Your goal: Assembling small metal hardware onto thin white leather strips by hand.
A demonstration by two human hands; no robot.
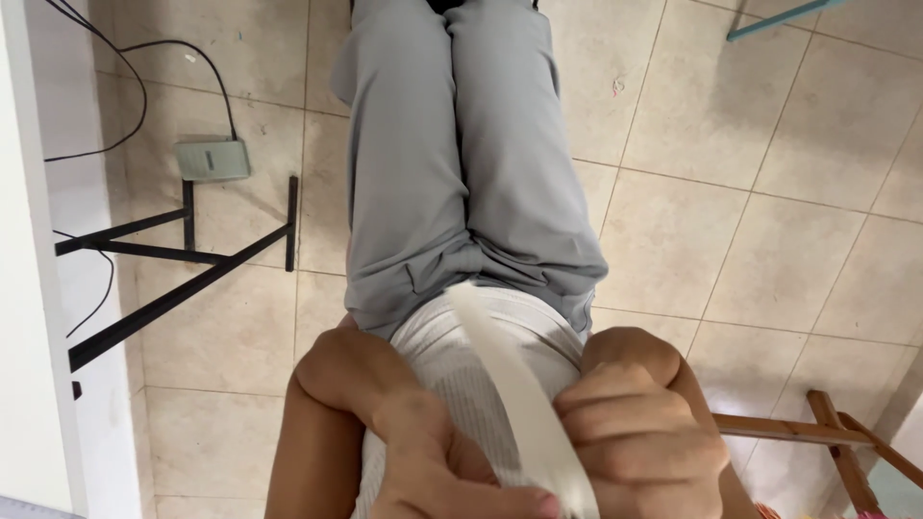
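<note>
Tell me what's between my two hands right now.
A pale flat strip runs up between the left hand and right hand, both gripping it, seen in the head view.

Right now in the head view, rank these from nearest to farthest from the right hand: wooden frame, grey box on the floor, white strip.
1. White strip: pinched between both hands, touching the right hand.
2. Wooden frame: on the floor just right of that hand.
3. Grey box: far across the tiles at upper left, beside the black metal legs.
</note>
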